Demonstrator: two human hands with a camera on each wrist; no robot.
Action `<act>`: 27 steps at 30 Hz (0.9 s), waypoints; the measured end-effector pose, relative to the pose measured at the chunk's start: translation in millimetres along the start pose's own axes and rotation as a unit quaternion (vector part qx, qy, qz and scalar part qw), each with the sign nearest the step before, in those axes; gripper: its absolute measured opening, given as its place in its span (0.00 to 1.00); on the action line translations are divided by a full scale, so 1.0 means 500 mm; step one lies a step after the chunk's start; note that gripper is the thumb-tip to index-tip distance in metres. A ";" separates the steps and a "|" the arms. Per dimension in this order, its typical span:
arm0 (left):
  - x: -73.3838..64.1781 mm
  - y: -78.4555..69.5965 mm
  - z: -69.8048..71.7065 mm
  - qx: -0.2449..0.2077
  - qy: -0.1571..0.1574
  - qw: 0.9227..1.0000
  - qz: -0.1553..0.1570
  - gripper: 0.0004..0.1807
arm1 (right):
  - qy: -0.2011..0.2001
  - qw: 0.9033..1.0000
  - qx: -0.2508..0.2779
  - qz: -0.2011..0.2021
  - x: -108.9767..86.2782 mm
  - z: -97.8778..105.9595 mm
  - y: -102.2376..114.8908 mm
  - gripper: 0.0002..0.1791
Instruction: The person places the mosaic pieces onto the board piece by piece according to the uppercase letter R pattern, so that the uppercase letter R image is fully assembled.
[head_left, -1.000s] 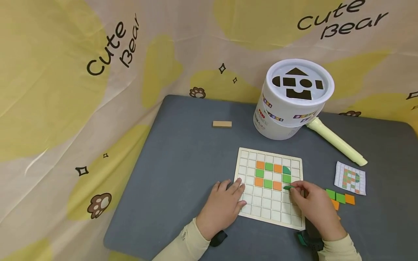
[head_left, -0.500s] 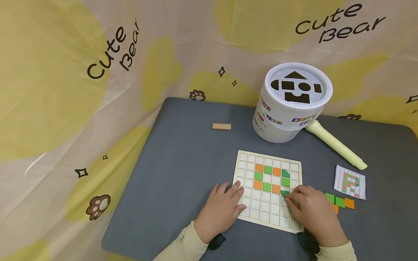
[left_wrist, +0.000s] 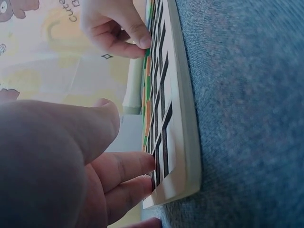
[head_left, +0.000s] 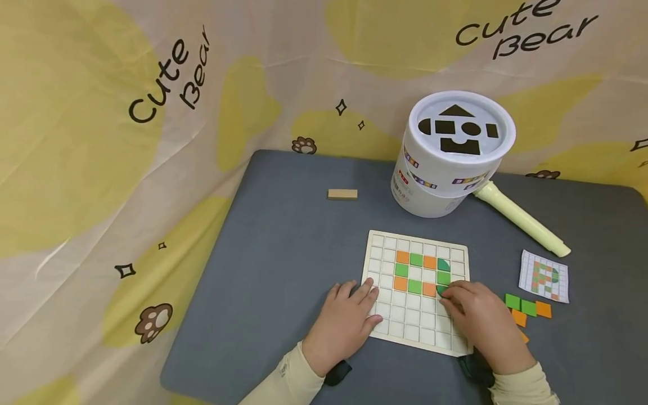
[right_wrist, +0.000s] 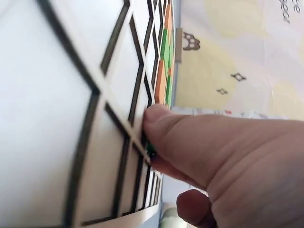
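Grey desk point(head_left: 273, 242) here. Left grip point(head_left: 341, 323) has its fingers loosely spread on the board's left edge, not clutching anything. Little wooden block point(head_left: 342, 194) sits well beyond it. The pale gridded board point(head_left: 398, 312) runs from those fingertips across to the right grip, with orange and green tiles point(head_left: 415, 287) set between the two. The dark green curved piece point(head_left: 440, 290) is right at the right grip's fingertips, beside an orange tile; can't tell if it's fully seated. White tub point(head_left: 430, 202) stands beyond the right grip point(head_left: 486, 318), which is pinched down tight on that piece. Right of it: loose tiles point(head_left: 529, 307), then, farther out, a pale yellow tube point(head_left: 526, 219) and pattern card point(head_left: 544, 277).
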State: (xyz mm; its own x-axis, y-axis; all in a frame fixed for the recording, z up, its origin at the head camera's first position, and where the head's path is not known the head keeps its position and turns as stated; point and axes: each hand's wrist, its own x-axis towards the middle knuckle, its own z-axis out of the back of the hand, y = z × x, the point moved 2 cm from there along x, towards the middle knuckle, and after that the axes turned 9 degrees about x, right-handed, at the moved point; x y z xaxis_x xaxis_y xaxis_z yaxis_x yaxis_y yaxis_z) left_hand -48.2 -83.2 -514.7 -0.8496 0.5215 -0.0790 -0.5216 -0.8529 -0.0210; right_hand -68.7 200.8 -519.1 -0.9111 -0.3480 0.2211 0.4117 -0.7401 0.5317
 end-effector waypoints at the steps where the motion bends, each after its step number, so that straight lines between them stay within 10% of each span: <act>1: 0.002 0.000 0.000 0.001 -0.001 1.000 -0.001 0.29 | 0.010 1.000 0.002 -0.006 0.004 0.001 0.000 0.14; 10: 0.005 0.001 -0.005 0.014 -0.006 1.000 -0.005 0.30 | 0.091 0.994 0.008 -0.052 0.020 0.009 -0.005 0.17; 21: 0.003 0.002 -0.007 0.020 -0.006 1.000 -0.005 0.30 | 0.044 0.995 0.031 -0.080 0.021 0.016 0.000 0.11; 27: 0.004 0.001 -0.006 0.021 -0.007 1.000 -0.005 0.30 | 0.032 0.999 0.015 -0.014 0.012 0.009 0.000 0.13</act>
State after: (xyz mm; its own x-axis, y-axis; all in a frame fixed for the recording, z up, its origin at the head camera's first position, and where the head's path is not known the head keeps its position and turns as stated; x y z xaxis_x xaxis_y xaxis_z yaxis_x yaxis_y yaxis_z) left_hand -49.8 -82.6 -517.8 -0.8455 0.5300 -0.0651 -0.5322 -0.8464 0.0207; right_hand -74.3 201.3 -514.0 -0.9185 -0.3641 0.1544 0.3848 -0.7328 0.5612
